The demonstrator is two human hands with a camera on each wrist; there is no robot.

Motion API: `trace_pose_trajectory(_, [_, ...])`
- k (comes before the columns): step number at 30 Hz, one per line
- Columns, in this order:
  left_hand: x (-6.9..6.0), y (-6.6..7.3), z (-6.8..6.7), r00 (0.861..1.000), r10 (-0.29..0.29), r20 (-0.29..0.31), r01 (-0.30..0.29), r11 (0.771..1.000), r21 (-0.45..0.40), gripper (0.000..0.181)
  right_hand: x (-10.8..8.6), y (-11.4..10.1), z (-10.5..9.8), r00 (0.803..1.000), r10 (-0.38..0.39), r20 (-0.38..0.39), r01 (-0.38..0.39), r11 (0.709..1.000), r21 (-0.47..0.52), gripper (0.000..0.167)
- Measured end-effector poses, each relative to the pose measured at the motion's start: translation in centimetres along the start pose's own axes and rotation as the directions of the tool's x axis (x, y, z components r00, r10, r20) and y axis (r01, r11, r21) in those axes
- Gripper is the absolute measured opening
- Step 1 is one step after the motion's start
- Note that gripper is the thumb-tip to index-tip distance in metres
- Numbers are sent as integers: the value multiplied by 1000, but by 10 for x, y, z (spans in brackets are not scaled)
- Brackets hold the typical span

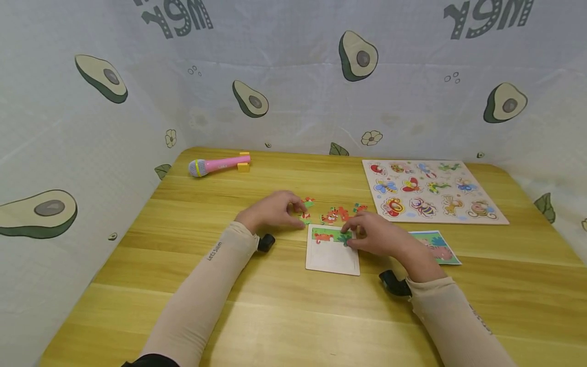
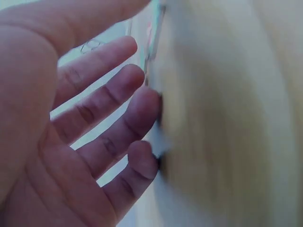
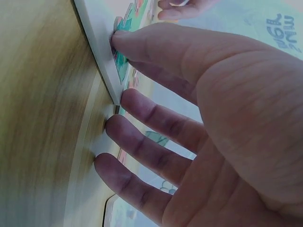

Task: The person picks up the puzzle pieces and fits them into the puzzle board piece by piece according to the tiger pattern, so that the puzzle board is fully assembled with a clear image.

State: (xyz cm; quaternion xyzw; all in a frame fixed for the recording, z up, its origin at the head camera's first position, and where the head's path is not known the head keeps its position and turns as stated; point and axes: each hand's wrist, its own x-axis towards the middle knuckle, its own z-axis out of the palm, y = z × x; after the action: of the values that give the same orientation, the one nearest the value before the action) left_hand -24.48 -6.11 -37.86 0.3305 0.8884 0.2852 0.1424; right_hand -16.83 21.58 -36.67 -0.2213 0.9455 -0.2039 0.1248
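Note:
A small white puzzle board (image 1: 332,260) lies on the wooden table between both hands. Green pieces with a red animal (image 1: 324,237) fill part of its far edge. My right hand (image 1: 378,233) holds a green puzzle piece (image 3: 124,52) between thumb and index finger at the board's far right corner; its other fingers touch down beside the board. To the left, my left hand (image 1: 275,210) rests with loosely bent fingers beside loose puzzle pieces (image 1: 304,218). In the left wrist view its palm (image 2: 71,179) shows nothing held. More loose pieces (image 1: 330,216) lie just beyond the board.
A picture card (image 1: 440,247) lies right of the board, partly behind the right hand. A large insect board (image 1: 435,193) is at the back right. At the back left, a pink microphone (image 1: 222,163) lies by yellow blocks (image 1: 243,167). Avocado-print cloth (image 1: 302,102) hangs behind.

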Motion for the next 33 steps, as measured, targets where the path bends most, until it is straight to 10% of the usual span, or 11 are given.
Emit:
trace_pose_trajectory(8, [6,10,12,997,80,22,-83,985,150,36,1,-1,-1,1000,5,-4,-5,1000,23,20])
trace_pose_trajectory(33, [29,37,25,999,-13,-46,23,976,218,24,1,1,-4,999,38,2,-38,995,87,21])
